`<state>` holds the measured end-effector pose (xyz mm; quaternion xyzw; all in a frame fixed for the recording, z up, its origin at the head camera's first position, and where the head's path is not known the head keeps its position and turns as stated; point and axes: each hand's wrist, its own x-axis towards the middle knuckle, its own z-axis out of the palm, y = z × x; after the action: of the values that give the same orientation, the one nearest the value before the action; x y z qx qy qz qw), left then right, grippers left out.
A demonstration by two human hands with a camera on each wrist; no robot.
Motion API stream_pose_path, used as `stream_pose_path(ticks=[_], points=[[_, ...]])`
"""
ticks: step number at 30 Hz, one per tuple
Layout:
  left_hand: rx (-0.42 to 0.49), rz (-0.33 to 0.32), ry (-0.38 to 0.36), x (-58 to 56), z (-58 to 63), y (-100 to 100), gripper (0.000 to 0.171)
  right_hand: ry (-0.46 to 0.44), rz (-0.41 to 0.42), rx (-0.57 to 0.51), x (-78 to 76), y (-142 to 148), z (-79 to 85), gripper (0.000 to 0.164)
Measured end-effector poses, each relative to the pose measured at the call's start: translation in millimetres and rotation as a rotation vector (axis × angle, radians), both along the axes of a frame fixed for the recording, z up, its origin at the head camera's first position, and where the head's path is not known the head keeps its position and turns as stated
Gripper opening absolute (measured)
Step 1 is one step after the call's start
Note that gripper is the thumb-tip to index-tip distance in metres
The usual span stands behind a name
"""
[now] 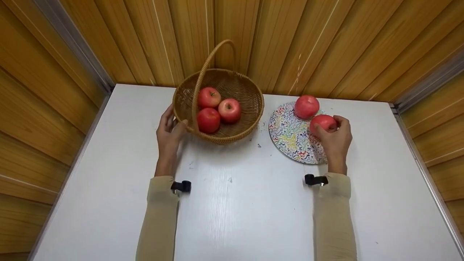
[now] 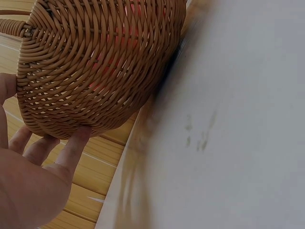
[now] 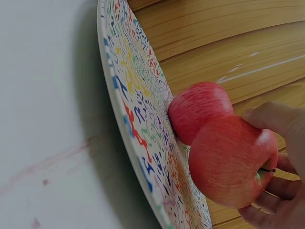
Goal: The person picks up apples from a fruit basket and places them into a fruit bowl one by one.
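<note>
A round wicker basket [image 1: 250, 96] with an arched handle [image 1: 206, 67] stands at the back of the table, three red apples [image 1: 229, 110] inside it. My left hand [image 1: 169, 137] holds the basket's left side, thumb at the rim and fingers [image 2: 71, 150] against the woven outside. To the right lies a round plate [image 1: 288, 141] with multicoloured squiggles. One red apple [image 1: 306, 106] rests near its back edge. Between thumb and fingers, my right hand [image 1: 336, 141] grips another red apple [image 3: 228, 162], low over the plate's right part. Its stem faces the palm in the right wrist view.
The white table [image 1: 235, 203] ends at a wood-panelled wall [image 1: 275, 43] close behind the basket and plate. More wood panels rise on the left and right sides. Each sleeve carries a small black wrist camera [image 1: 185, 186].
</note>
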<state>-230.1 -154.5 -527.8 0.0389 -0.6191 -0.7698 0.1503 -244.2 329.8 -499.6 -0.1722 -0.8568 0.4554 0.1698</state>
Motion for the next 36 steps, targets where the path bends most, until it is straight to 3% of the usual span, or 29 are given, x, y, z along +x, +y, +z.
stream_pose_path(ticks=[7, 17, 23, 29, 36], points=[[-0.001, 0.005, -0.013, 0.2, 3.3, 1.6, 0.065, -0.042, 0.010, 0.076, -2.1, 2.7, -1.2, 0.073], [0.016, -0.004, -0.039, 13.9, 30.6, 7.0, 0.065, -0.015, 0.059, 0.065, -6.1, 3.0, -10.2, 0.073], [0.011, -0.004, -0.041, 14.2, 31.3, 7.3, 0.064, -0.005, 0.123, 0.072, -8.7, 3.6, -17.0, 0.084], [0.002, 0.002, -0.047, 14.1, 30.2, 6.7, 0.065, -0.042, 0.052, -0.042, -7.8, 1.2, -14.6, 0.096], [-0.015, -0.005, 0.010, 14.4, 28.8, 5.4, 0.066, -0.014, -0.040, -0.123, -10.7, 2.8, -15.9, 0.092]])
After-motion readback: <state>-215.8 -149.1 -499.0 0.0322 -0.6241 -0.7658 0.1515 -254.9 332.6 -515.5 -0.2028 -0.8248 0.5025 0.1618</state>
